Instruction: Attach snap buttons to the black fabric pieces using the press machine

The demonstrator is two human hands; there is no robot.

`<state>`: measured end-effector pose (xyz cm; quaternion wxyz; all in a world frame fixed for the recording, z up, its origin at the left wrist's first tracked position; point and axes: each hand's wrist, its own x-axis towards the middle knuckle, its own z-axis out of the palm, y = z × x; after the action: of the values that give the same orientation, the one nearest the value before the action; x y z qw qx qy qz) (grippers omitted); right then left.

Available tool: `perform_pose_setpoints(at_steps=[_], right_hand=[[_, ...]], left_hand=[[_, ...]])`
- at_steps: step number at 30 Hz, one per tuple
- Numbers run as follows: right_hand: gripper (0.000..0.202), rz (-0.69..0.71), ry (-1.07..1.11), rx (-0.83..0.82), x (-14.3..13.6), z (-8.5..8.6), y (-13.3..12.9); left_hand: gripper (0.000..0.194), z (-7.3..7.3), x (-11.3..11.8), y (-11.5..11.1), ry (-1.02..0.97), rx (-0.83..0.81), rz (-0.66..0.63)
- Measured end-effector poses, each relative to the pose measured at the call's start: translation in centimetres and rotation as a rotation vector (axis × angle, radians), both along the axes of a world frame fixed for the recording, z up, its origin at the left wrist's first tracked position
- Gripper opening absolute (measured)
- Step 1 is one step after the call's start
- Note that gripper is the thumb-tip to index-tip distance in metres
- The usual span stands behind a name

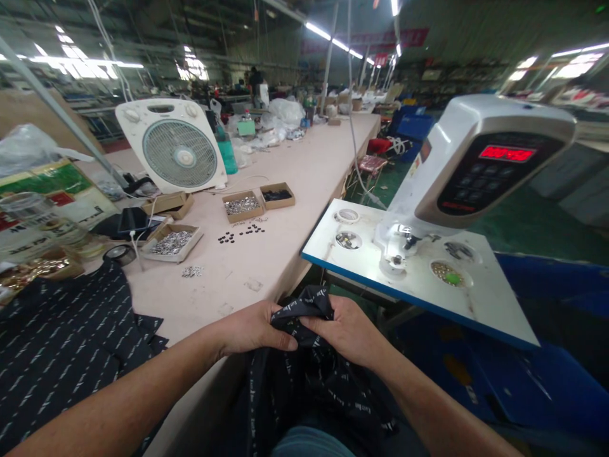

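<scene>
A black garment with white lettering (333, 381) hangs bunched over the person's lap at the bottom centre. My left hand (254, 327) pinches its upper fold from the left, thumb on top. From the right, my right hand (349, 330) grips the same fold, its thumb pointing left across the cloth. The two thumbs are a little apart, and the fingers behind the fabric are hidden. To the right of my hands stands a white press machine (476, 158) with a lit red display, on a white board with blue edges (495, 304).
On the pink table (285, 235) are a white box fan (183, 155), a box of metal pieces (174, 244), another such box (242, 206) and scattered black pieces (240, 233). Dark printed fabric (61, 349) covers the left side. A stool (372, 165) stands behind the board.
</scene>
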<state>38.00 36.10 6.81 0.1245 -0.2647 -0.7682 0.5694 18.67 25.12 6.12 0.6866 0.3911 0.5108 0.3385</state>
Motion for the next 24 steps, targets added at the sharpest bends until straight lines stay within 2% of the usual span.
perform_pose_setpoints(at_steps=[4,11,14,16,18,20,22,24], right_hand=[[0.015,0.008,-0.022,-0.037,-0.7,-0.1,0.0],[0.018,0.078,-0.046,-0.054,-2.6,-0.6,0.3],[0.021,0.136,-0.143,-0.032,-3.2,-0.2,1.9],[0.031,0.195,-0.184,0.005,-3.8,0.6,3.5],[0.042,0.191,-0.174,0.048,-5.0,1.4,5.3],[0.045,0.115,-0.163,0.130,-7.3,1.9,7.0],[0.040,0.055,-0.175,0.254,-10.5,1.5,8.3],[0.031,0.035,-0.198,0.379,-14.5,0.2,9.6]], left_hand=[[0.028,-0.6,0.0,-0.7,-0.076,-0.041,0.083],[0.032,-2.3,0.4,-1.4,-0.193,-0.028,0.320],[0.030,-3.5,0.4,-1.1,-0.188,0.013,0.392],[0.025,-4.6,0.5,-1.0,-0.176,0.046,0.409],[0.015,-6.0,0.6,-1.0,-0.097,0.081,0.380],[0.017,-7.6,0.8,-0.9,0.061,0.111,0.318],[0.022,-8.9,0.9,-0.5,0.262,0.144,0.195],[0.025,-9.8,0.6,0.0,0.407,0.186,0.061]])
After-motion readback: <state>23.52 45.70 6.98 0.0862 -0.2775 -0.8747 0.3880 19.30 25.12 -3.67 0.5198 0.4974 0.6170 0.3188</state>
